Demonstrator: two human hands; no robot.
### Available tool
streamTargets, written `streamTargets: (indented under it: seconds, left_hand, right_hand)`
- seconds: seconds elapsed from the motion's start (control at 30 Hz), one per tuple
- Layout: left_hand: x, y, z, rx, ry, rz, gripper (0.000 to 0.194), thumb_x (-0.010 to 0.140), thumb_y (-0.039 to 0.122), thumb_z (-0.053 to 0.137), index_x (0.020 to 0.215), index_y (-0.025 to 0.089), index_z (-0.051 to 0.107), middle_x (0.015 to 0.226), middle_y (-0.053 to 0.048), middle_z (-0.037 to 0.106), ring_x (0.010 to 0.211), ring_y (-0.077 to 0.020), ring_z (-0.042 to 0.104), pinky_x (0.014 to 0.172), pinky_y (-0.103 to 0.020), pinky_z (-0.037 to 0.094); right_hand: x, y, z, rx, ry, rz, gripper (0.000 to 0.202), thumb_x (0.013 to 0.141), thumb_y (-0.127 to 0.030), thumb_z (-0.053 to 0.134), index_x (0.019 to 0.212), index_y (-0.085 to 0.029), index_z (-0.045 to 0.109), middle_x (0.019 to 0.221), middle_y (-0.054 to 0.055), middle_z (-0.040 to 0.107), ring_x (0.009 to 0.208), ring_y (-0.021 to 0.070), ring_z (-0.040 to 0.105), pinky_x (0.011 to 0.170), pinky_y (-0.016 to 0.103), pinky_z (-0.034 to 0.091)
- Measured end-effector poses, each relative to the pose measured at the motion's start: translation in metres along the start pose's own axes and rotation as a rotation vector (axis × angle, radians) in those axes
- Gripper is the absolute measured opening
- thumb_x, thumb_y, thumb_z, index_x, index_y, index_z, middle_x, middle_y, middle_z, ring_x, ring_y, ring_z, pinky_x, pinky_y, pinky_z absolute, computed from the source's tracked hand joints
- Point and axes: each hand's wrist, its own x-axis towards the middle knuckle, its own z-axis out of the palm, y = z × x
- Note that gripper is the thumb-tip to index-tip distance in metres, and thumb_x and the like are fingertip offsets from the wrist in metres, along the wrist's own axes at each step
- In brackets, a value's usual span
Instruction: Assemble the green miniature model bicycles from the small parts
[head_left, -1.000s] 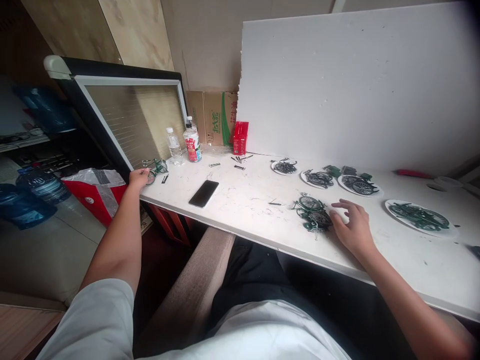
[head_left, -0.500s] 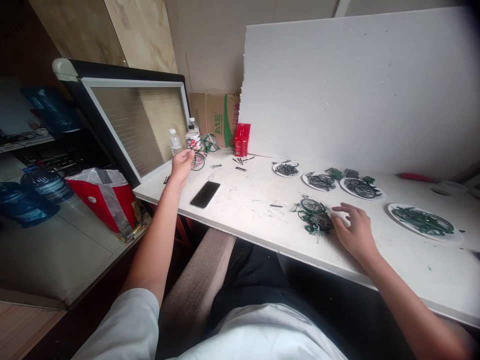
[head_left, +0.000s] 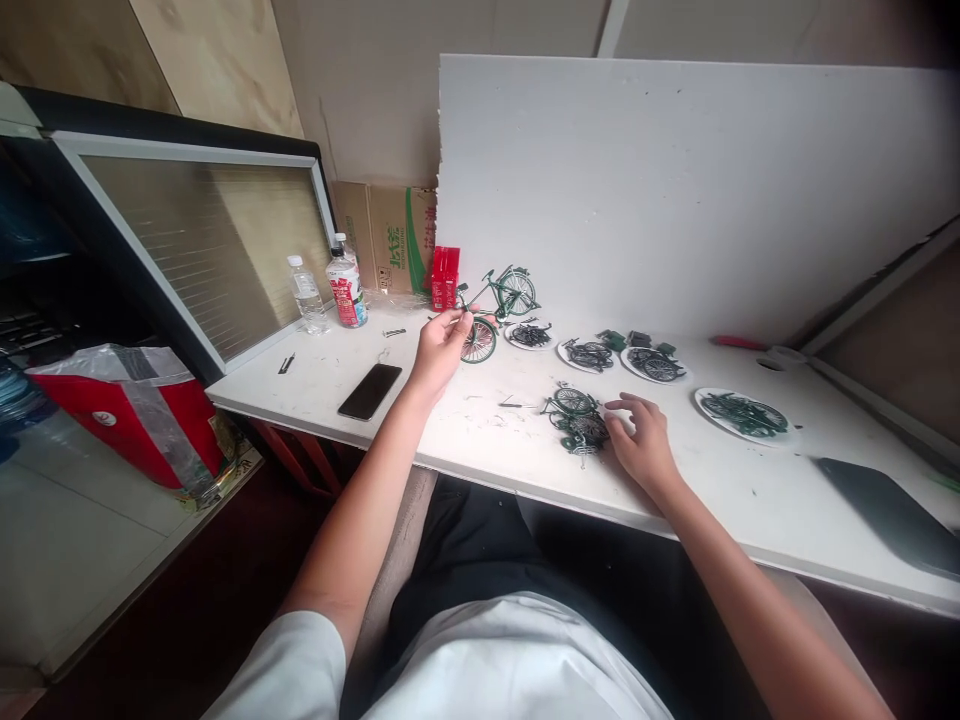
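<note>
My left hand (head_left: 442,345) pinches a green model bicycle (head_left: 487,300) by its front part and holds it above the table. One wheel hangs below my fingers; the other points up and to the right. My right hand (head_left: 640,438) rests at the right side of a pile of green bicycle parts (head_left: 576,420) on the white table (head_left: 465,430). Its fingers are curved and apart, with nothing seen between them. A thin metal tool (head_left: 517,404), perhaps a small screwdriver, lies left of the pile.
White plates (head_left: 701,400) with dark and green parts stand along the back and right. A phone (head_left: 370,391), two bottles (head_left: 346,288), a red box (head_left: 445,278) and a cardboard box (head_left: 386,235) are at the left. A dark flat panel (head_left: 892,505) lies at the right edge.
My left hand has carried the model bicycle to the right, from near the bottles to beside the plates. The view has turned right. My right hand stays by the pile.
</note>
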Motion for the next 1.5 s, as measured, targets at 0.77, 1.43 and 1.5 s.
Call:
streamTargets:
  seconds: [0.77, 1.43, 1.5]
  left_hand:
    - [-0.066, -0.019, 0.088, -0.175, -0.084, -0.391, 0.05, 0.089, 0.043, 0.086, 0.127, 0.019, 0.063, 0.114, -0.011, 0.074, 0.106, -0.0234, 0.072, 0.094, -0.039, 0.058]
    - [-0.089, -0.011, 0.108, -0.016, -0.032, -0.209, 0.059, 0.089, 0.051, 0.087, 0.12, 0.022, 0.046, 0.105, -0.01, 0.08, 0.096, -0.0225, 0.078, 0.089, -0.038, 0.06]
    - [-0.089, -0.013, 0.107, 0.024, -0.032, -0.176, 0.06, 0.089, 0.053, 0.085, 0.122, 0.022, 0.044, 0.098, -0.008, 0.08, 0.089, -0.0208, 0.077, 0.083, -0.035, 0.06]
  right_hand:
    - [0.0, -0.154, -0.035, 0.16, 0.157, -0.516, 0.014, 0.103, -0.039, 0.073, 0.101, -0.026, 0.077, 0.093, 0.007, 0.078, 0.087, 0.026, 0.067, 0.08, 0.044, 0.056]
    - [-0.012, -0.149, -0.039, 0.128, 0.271, -0.664, 0.006, 0.1, -0.021, 0.075, 0.105, -0.025, 0.076, 0.089, 0.006, 0.075, 0.083, 0.0221, 0.064, 0.07, 0.037, 0.055]
    - [-0.012, -0.149, -0.04, 0.136, 0.26, -0.678, 0.009, 0.1, -0.02, 0.075, 0.107, -0.025, 0.076, 0.09, 0.006, 0.075, 0.084, 0.0224, 0.065, 0.072, 0.038, 0.056]
